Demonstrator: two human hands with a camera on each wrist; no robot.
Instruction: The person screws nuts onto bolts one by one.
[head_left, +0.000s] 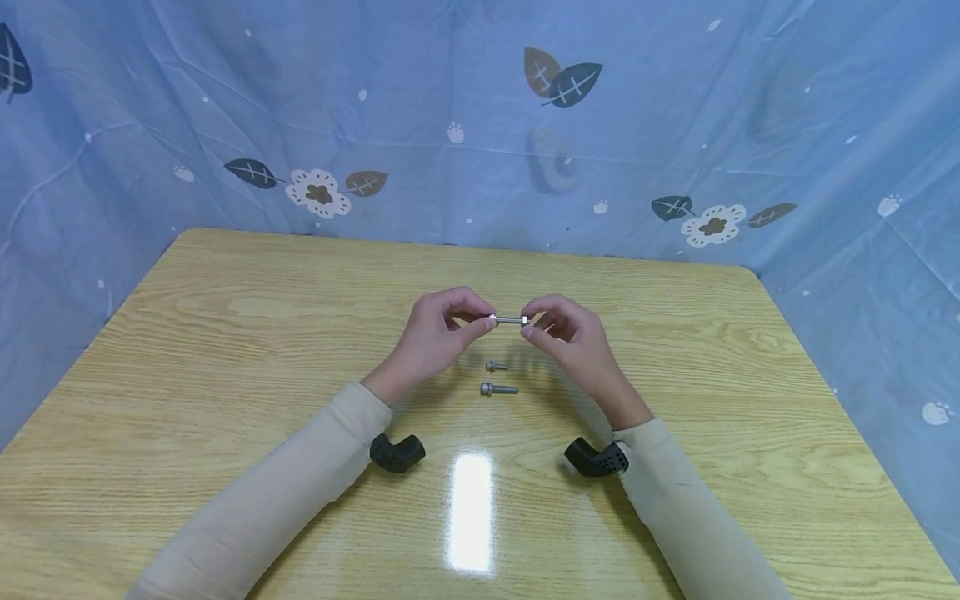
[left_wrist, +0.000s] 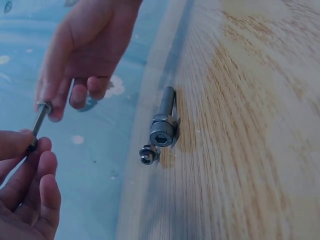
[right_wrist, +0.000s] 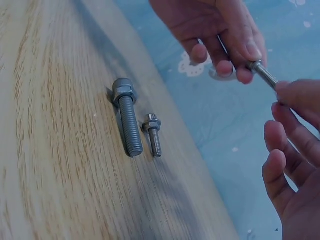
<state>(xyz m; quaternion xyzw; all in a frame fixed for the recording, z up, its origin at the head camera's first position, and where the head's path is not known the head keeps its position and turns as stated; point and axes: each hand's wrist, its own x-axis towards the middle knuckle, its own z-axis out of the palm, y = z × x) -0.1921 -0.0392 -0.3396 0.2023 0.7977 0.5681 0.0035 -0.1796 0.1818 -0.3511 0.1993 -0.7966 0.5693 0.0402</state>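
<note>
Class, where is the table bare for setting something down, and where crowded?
Bare: the table left of the left hand, and right of the right hand, to its edges. Crowded: the middle, with the larger bolt, smaller bolt and held bolt.

A cloth [head_left: 412, 83] hangs across the top of the frame, behind the table [head_left: 225, 375]. Near the centre, a held bolt [head_left: 510, 320] runs crosswise from the left grip [head_left: 438, 329] to the right grip [head_left: 573, 336]. Below it in the frame, on the table, lie the farther bolt [head_left: 496, 366] and, just before it, the nearer bolt [head_left: 501, 389].
</note>
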